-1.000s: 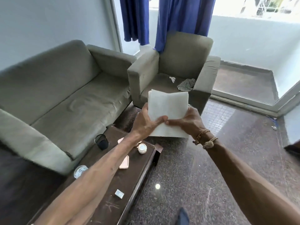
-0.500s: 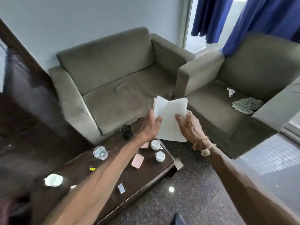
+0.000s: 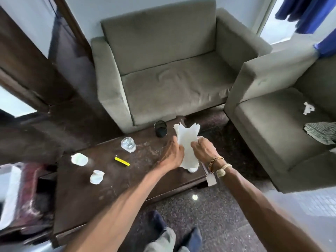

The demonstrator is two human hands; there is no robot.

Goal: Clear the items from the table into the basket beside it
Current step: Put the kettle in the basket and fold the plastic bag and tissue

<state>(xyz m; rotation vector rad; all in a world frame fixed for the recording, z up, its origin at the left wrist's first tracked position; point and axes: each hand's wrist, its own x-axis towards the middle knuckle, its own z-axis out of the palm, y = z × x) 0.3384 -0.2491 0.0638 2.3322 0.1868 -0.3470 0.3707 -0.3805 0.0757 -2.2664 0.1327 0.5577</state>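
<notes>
- Both hands grip one sheaf of white paper (image 3: pixel 187 140). The left hand (image 3: pixel 172 153) curls its fingers round the near-left edge, and the right hand (image 3: pixel 203 151) pinches the opposite edge.
- A second ago the paper was held flat and upright in front of the armchair (image 3: pixel 281 124). Now it sits lower, squeezed narrow between the fingers with its top corners flaring out beyond the fingertips.
- The view has swung left and down. The hands now hang over the right end of the table (image 3: pixel 109 188) rather than over the floor beyond it.
- Just beyond the left fingertips stands a black cup (image 3: pixel 160 128), with a clear glass (image 3: pixel 128 144) further to their left.
- Well left of the left hand lie a yellow strip (image 3: pixel 121 161) and two crumpled white cups (image 3: pixel 79 159) (image 3: pixel 97 176).
- Directly under the paper, nearer the wrists, a small white cup (image 3: pixel 192 169) peeks out.
- The squeeze suggests the paper is being gathered into a bundle for dropping, so this item looks in hand but not yet cleared.
- The basket is not clearly visible. A blurred reddish shape (image 3: pixel 27 193) far left of both hands may be it, but I cannot tell. If so, the paper has the whole table to cross.
- Most of the items are on the table, so the task looks to be at an early stage.
</notes>
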